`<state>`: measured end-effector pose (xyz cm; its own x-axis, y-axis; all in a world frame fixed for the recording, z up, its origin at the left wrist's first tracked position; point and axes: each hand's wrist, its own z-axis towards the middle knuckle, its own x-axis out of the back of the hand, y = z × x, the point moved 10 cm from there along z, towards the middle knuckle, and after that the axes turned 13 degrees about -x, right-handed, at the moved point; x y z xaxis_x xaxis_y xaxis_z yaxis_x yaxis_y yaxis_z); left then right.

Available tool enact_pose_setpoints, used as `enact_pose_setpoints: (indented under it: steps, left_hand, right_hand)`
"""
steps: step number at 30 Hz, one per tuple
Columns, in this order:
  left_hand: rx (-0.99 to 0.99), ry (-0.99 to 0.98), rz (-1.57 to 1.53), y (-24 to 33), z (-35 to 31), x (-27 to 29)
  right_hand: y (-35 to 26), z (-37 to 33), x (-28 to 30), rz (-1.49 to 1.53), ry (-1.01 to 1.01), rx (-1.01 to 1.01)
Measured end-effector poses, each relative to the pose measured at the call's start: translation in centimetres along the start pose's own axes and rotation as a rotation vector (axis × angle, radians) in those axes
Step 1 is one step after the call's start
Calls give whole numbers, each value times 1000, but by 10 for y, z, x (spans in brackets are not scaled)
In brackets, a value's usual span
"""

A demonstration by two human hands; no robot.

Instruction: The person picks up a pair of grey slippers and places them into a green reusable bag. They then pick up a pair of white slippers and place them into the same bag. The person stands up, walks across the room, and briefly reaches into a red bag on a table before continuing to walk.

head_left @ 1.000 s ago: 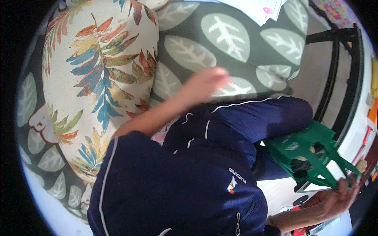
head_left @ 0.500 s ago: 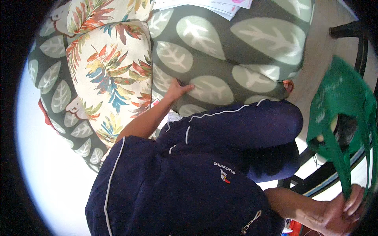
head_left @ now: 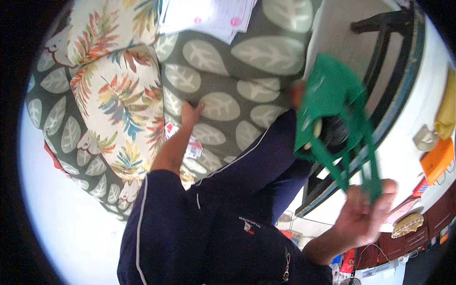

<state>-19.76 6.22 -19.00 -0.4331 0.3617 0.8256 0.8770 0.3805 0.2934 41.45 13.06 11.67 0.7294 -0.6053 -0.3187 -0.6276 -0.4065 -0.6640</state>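
My right hand is closed round the handles of a green bag, which hangs over the gap between the sofa and the table and is blurred by motion. Through the bag's opening shows something dark and rounded, whose kind I cannot tell. My left hand rests on the leaf-patterned sofa seat, thumb spread from the fingers and nothing held. Just behind that wrist lie small printed cards or papers against a floral cushion.
A pile of printed sheets lies on the sofa's far part. To the right stands a round white table on a dark frame. An orange item, a yellow cloth and a patterned pouch are near its far rim.
The bag has swung leftward with my right hand, from the right edge towards my knees. More of the table shows as the view shifted right. My left hand stays on the sofa.
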Motion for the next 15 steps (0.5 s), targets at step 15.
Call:
enact_pose_setpoints:
  steps: [15]
  left_hand:
    - [-954,-625,-551,560,-223,106]
  right_hand:
    - [-46,-178,-2,-39,-47,-305]
